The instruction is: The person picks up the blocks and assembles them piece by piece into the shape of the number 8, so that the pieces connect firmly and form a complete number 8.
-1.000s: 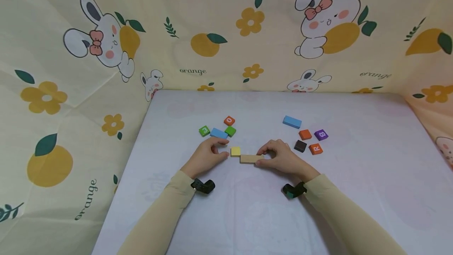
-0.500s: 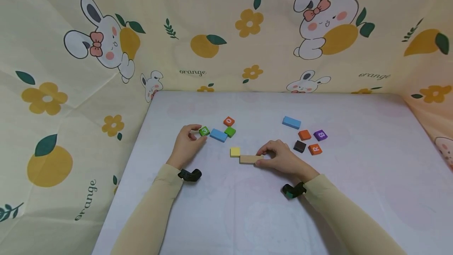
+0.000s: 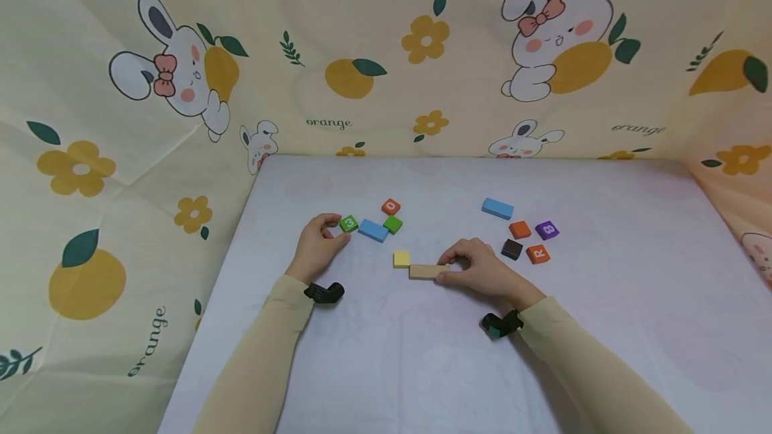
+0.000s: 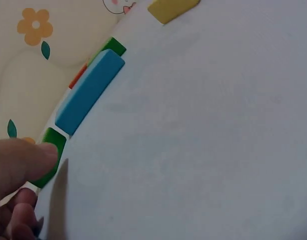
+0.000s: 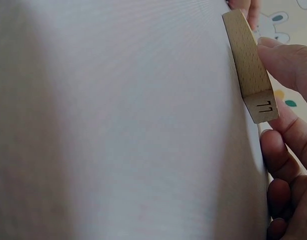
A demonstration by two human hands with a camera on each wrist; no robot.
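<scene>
My left hand (image 3: 316, 245) is at the green block (image 3: 348, 224) marked 3, its thumb and forefinger on either side of it. In the left wrist view the thumb covers part of that green block (image 4: 54, 141). My right hand (image 3: 482, 268) holds the right end of a plain wooden block (image 3: 425, 272) between thumb and fingers, flat on the table. The wooden block's end (image 5: 263, 107) bears a printed mark in the right wrist view. A yellow block (image 3: 401, 259) touches or nearly touches its left end.
Right of the green block lie a blue block (image 3: 373, 230), another green block (image 3: 393, 224) and an orange block (image 3: 391, 206). Farther right are a blue block (image 3: 497, 208), an orange block (image 3: 520, 230), a purple block (image 3: 547, 230), a black block (image 3: 512, 249) and an orange R block (image 3: 539, 254).
My left hand has moved from beside the yellow block leftward and away to the green block marked 3. The right hand has stayed on the wooden block.
</scene>
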